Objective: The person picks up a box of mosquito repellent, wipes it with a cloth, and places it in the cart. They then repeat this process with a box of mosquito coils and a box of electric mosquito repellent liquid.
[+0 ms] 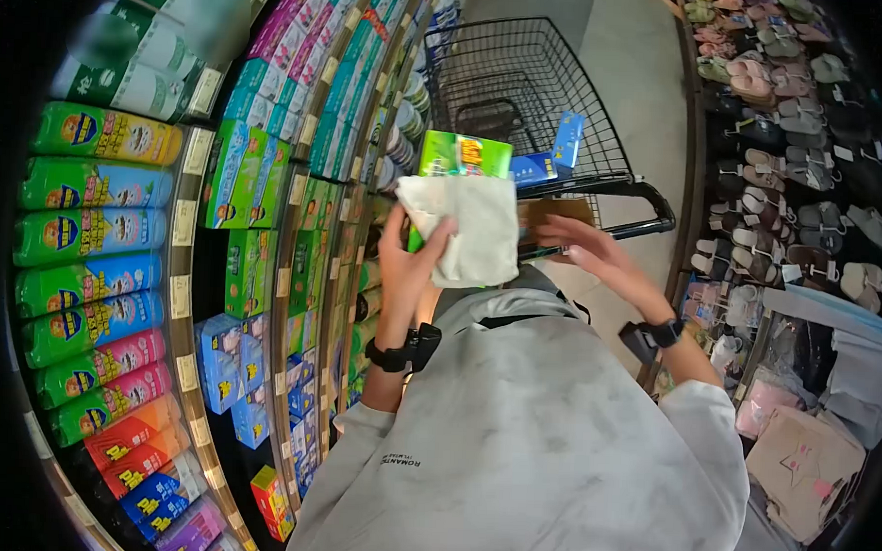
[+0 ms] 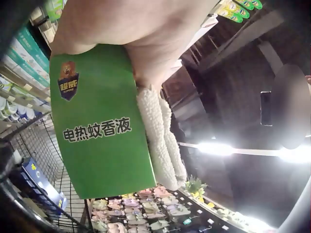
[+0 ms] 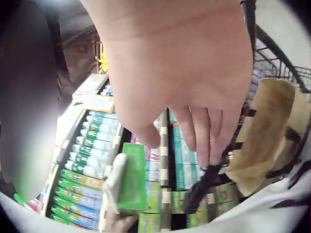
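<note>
In the head view, my left hand [image 1: 409, 260] grips a green box [image 1: 440, 157] of mosquito repellent liquid together with a folded white cloth [image 1: 474, 223]. The cloth lies against one face of the box and hides most of it. Seen from the left wrist, the green box [image 2: 104, 141] shows Chinese lettering, and the terry-textured cloth [image 2: 158, 138] stands behind its edge. My right hand [image 1: 592, 254] holds nothing, its fingers extended near the cart handle. In the right wrist view those fingers [image 3: 201, 131] point down beside a black strap [image 3: 201, 187].
A black wire shopping cart [image 1: 526, 74] stands ahead, holding blue boxes [image 1: 567, 139]. A tan bag [image 3: 262, 131] sits by the cart. Shelves of spray cans [image 1: 98, 225] and boxes line the left; a rack of slippers [image 1: 792, 113] runs along the right.
</note>
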Motion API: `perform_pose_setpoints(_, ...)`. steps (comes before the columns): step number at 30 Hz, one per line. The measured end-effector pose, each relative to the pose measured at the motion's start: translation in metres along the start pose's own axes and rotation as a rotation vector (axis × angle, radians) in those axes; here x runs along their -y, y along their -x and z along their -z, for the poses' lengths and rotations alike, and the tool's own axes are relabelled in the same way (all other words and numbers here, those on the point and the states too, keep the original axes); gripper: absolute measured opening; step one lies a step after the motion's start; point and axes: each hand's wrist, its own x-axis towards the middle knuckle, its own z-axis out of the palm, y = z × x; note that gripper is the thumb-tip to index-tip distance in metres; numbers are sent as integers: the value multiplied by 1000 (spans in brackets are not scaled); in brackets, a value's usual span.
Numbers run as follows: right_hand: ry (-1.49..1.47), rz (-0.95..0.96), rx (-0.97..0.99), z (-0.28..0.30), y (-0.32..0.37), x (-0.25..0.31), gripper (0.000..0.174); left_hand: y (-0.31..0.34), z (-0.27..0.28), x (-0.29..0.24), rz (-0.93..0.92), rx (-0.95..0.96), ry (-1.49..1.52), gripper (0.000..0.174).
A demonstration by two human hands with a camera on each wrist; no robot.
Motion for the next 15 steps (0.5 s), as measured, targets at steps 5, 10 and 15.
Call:
perform_pose_setpoints(5, 37, -195, -10, -18, -21, 8, 50, -3, -33, 7, -483, 185, -466, 64)
perform_pose_setpoints(10, 314, -231, -215, 19, -8, 9, 36, -10, -25, 13, -352, 205, -345, 65)
perform_pose_setpoints(15, 428, 212, -739, 58, -16, 5, 31, -13, -21, 16, -148, 171, -13, 57)
